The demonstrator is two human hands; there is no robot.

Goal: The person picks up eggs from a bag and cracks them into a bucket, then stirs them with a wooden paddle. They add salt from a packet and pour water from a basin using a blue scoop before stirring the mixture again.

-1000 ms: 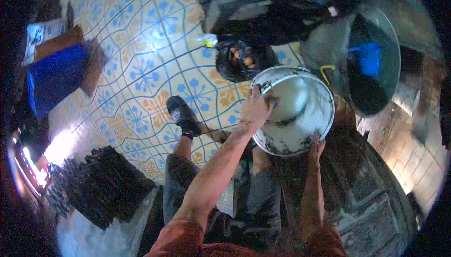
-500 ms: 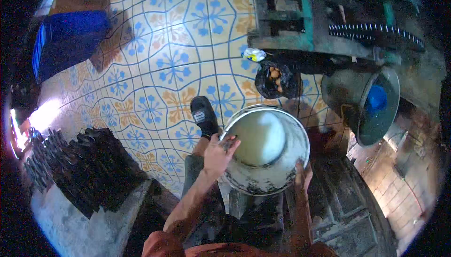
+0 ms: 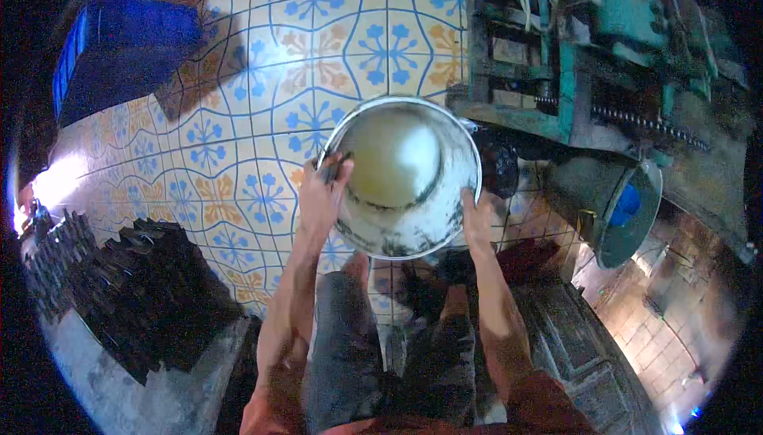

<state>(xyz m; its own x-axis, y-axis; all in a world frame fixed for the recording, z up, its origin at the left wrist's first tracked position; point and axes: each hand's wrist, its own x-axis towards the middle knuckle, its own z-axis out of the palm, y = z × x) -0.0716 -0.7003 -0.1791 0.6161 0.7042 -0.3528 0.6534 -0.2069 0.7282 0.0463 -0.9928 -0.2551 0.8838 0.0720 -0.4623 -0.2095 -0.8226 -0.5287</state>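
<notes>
A wide, round pail (image 3: 463, 157) with a pale, stained inner wall hangs in front of me over the tiled floor. Cloudy yellowish liquid (image 3: 377, 169) lies in its bottom, with a bright reflection on one side. On the left rim my left hand (image 3: 322, 193) is closed, its fingers curled over the edge beside a small dark piece I cannot make out. My right hand (image 3: 478, 219) grips the opposite rim, thumb on the inside. A black plastic bag (image 3: 501, 169) is partly covered by the pail's right side.
Right of the pail, a large tub (image 3: 648, 216) lies tilted with a blue object (image 3: 625, 204) inside. A green machine frame (image 3: 564, 101) stands at upper right. A blue box (image 3: 139, 30) is at upper left, and stacked dark strips (image 3: 135, 292) sit at lower left.
Both hands have carried the pail forward and to the left, away from my body. It now hides the shoe and much of the black bag, whose eggs no longer show.
</notes>
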